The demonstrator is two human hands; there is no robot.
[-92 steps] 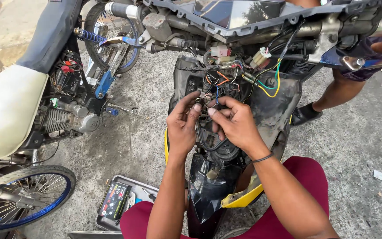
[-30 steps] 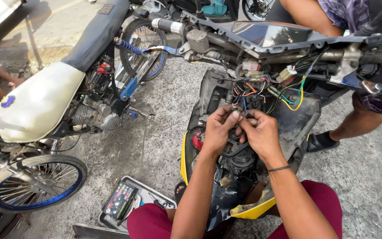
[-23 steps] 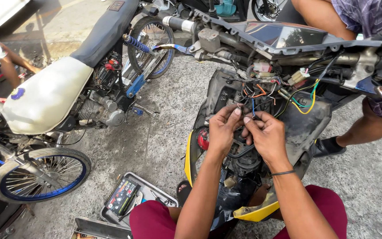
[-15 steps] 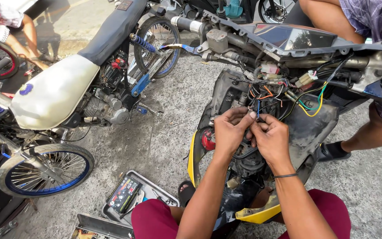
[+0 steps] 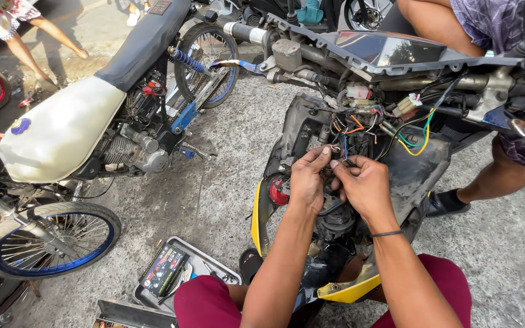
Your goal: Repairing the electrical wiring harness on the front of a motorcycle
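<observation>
Filling the right half of the view, a stripped scooter stands on the concrete floor, its front panels off and its wiring laid bare. To its left, well apart, leans a motorbike with a pale tank and blue-rimmed wheels. Another person's leg stands just beside the scooter on the right, and a second bystander's legs show at top left. Near the wearer's knees lies an open toolbox on the floor.

Both hands meet at the wire bundle, a tangle of orange, blue, yellow and green leads below the handlebar. The left hand is curled with its fingertips pinched on a thin wire end, and the right hand pinches the same spot from the other side, thumb and forefinger closed; the two grips touch. A red horn sits just beside the left hand, low on the frame. A dark band circles the right wrist.
</observation>
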